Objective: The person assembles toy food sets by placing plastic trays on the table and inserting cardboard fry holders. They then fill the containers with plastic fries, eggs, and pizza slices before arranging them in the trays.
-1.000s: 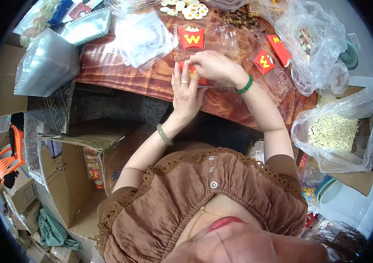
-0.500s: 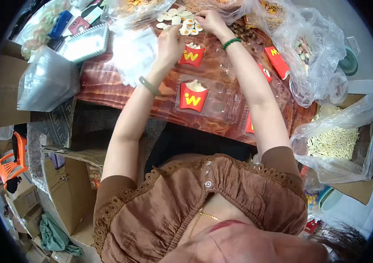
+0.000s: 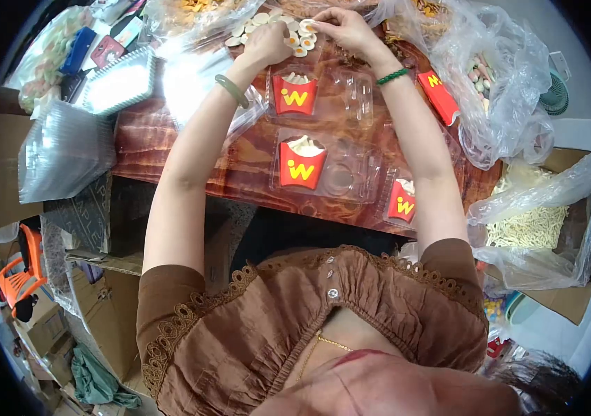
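1. Loose pile of small, flat, white discs, several with yellow-orange centres like fried eggs [image 3: 304, 41], on the table [image 3: 243, 156], a glossy red-brown wood-patterned surface; beneath and between both hands.
2. At the left hand [image 3: 269, 46], ringed at the wrist by a pale green bangle [image 3: 232, 90]: fingers curled down into the pile; cannot tell whether grasping a disc, with the fingertips partly hidden.
3. At the right hand [image 3: 337, 29], with a dark green beaded bracelet [image 3: 392, 76] at the wrist: thumb and forefinger at the edge of one disc; cannot tell whether pinched or merely touched.
4. Just bodyward of the hands, a red carton with a yellow mark and pale sticks at its top [image 3: 294, 96], lying in clear plastic packaging.
5. Farther bodyward, between the forearms, a second such red carton [image 3: 302, 166], also in a clear tray.
6. Against the inner side of the right forearm, a third red carton [image 3: 401, 201], partly covered by the arm.
7. Right of the right wrist, a red carton with yellow lettering [image 3: 439, 97]; beyond, a crumpled clear bag with pinkish pieces [image 3: 479, 76].
8. Far right and bodyward of the right hand, a plastic-lined cardboard box of pale sticks [image 3: 526, 225].
9. Left of the left hand, a nested stack of clear plastic trays [image 3: 66, 152].
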The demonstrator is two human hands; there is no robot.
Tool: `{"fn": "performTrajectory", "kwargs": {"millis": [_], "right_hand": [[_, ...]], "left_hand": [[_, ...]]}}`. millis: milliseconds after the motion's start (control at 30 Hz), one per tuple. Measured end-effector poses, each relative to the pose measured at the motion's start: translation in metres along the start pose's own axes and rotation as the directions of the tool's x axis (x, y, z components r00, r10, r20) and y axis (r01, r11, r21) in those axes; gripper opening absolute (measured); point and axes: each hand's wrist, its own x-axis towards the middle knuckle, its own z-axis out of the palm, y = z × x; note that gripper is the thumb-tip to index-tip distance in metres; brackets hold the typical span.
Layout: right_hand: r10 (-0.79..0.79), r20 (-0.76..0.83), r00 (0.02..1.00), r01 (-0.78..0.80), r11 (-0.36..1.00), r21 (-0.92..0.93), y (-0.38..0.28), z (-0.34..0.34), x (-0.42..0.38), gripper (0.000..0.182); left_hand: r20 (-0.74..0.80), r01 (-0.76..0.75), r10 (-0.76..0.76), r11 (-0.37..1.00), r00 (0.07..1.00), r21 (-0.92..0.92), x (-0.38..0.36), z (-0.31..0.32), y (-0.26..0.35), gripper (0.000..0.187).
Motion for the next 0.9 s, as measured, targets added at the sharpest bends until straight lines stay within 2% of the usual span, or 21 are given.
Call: {"fn": "performTrajectory", "kwargs": {"millis": [67,100,167,200,233,300,333,367,433,567,633,700,767,800,867,900], "right_hand": [[-0.011,0.249,0.968,-0.023,0.990,0.136,0.012,-0.019,-0.012,0.020],[-0.048,0.397,0.917,-0.050,0.971,0.233,0.018,-0.023,-0.022,0.019],[0.005,0.517,0.856,-0.063,0.994,0.094,0.027,-0.023,-0.037,0.018],[-0.027,0.507,0.862,0.075,0.994,-0.075,0.020,-0.021,-0.046,0.018],[-0.021,0.505,0.863,0.069,0.995,-0.077,0.025,-0.019,-0.047,0.018],[-0.126,0.384,0.915,0.211,0.959,-0.188,0.032,-0.013,-0.048,0.019],[-0.060,0.327,0.943,0.149,0.956,-0.253,0.027,-0.011,-0.051,0.019],[-0.060,0.325,0.944,0.148,0.956,-0.252,0.031,-0.008,-0.048,0.019],[-0.262,0.270,0.926,0.341,0.889,-0.307,0.039,0.000,-0.044,0.017],[-0.238,0.153,0.959,0.278,0.892,-0.356,0.046,0.016,-0.049,0.018],[-0.263,0.066,0.963,0.269,0.899,-0.345,0.049,0.020,-0.052,0.019],[-0.296,0.059,0.953,0.298,0.896,-0.328,0.046,0.017,-0.051,0.021],[-0.096,-0.034,0.995,0.089,0.981,-0.174,0.035,0.014,-0.050,0.018],[-0.081,-0.030,0.996,0.079,0.996,-0.038,0.033,0.013,-0.046,0.023],[-0.072,-0.117,0.991,0.089,0.984,0.155,0.034,0.017,-0.033,0.023],[-0.068,-0.124,0.990,0.087,0.984,0.155,0.029,0.015,-0.038,0.023]], "left_hand": [[0.028,-0.027,0.029,0.998,0.999,-0.057,0.000,0.000,0.001,0.039],[0.020,-0.017,0.019,0.997,1.000,-0.076,0.003,0.006,-0.001,0.041],[0.055,-0.001,0.003,0.999,0.998,-0.037,0.014,0.014,-0.003,0.035],[0.060,-0.005,0.007,0.999,0.998,-0.043,0.014,0.017,-0.001,0.035],[0.067,-0.005,0.012,0.994,0.998,-0.107,0.015,0.017,-0.001,0.035],[0.078,-0.002,0.020,0.974,0.997,-0.226,0.016,0.019,0.004,0.035],[0.083,0.001,0.023,0.959,0.996,-0.282,0.014,0.019,0.005,0.035],[0.088,0.005,0.026,0.942,0.996,-0.337,0.014,0.018,0.008,0.034],[0.093,0.014,0.031,0.897,0.995,-0.441,0.012,0.014,0.010,0.034],[0.090,0.023,0.044,0.773,0.995,-0.633,0.008,0.002,0.018,0.033],[0.091,0.027,0.055,0.697,0.994,-0.717,0.004,-0.004,0.020,0.033],[0.094,0.037,0.060,0.612,0.994,-0.790,0.006,-0.007,0.019,0.033],[0.099,0.049,0.069,0.519,0.993,-0.853,0.008,-0.009,0.017,0.032],[0.101,0.054,0.075,0.469,0.992,-0.881,0.008,-0.012,0.018,0.032],[0.101,0.061,0.093,0.365,0.991,-0.929,0.002,-0.018,0.019,0.032],[0.104,0.068,0.103,0.310,0.989,-0.948,-0.001,-0.021,0.018,0.032]]}}
